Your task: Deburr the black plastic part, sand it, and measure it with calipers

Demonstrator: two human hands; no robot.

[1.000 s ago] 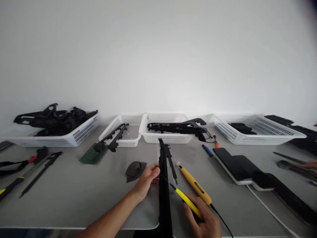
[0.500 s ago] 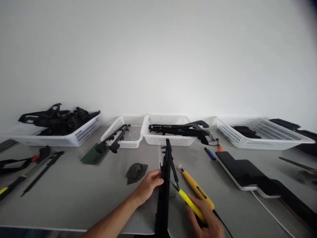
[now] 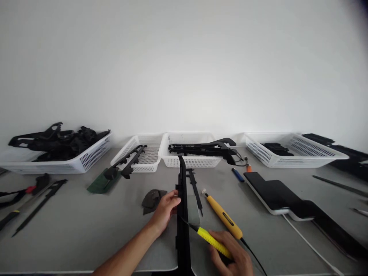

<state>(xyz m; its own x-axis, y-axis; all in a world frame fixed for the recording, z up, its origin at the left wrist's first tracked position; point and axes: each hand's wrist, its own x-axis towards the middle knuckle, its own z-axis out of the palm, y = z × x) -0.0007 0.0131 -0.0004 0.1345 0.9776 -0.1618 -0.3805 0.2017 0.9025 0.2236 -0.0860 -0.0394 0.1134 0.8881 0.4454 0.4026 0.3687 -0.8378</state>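
A long black plastic strip (image 3: 183,230) stands lengthwise before me, its near end past the table's front edge. My left hand (image 3: 166,209) grips it about midway, thumb on its face. In my right hand (image 3: 231,255) is a tool with a yellow ribbed handle (image 3: 213,242), probably a craft knife; its thin dark tip touches or lies just over the strip's right side. Close by on the right lies an orange-yellow pen-shaped power tool (image 3: 224,217) with a cord. Behind the strip rests a black caliper (image 3: 195,189) beside a grey plate (image 3: 193,210).
White baskets with black plastic parts line the wall: a left one (image 3: 92,157), two middle ones (image 3: 149,167) and a right one (image 3: 287,163). A crumpled grey cloth (image 3: 152,200), a green pouch (image 3: 100,182), a blue lighter (image 3: 238,175) and dark-screened devices (image 3: 283,195) lie around.
The yellow-handled tool's tip has moved nearer along the strip, with my right hand following. My left hand keeps its grip. The whole view has shifted slightly, so things appear further left.
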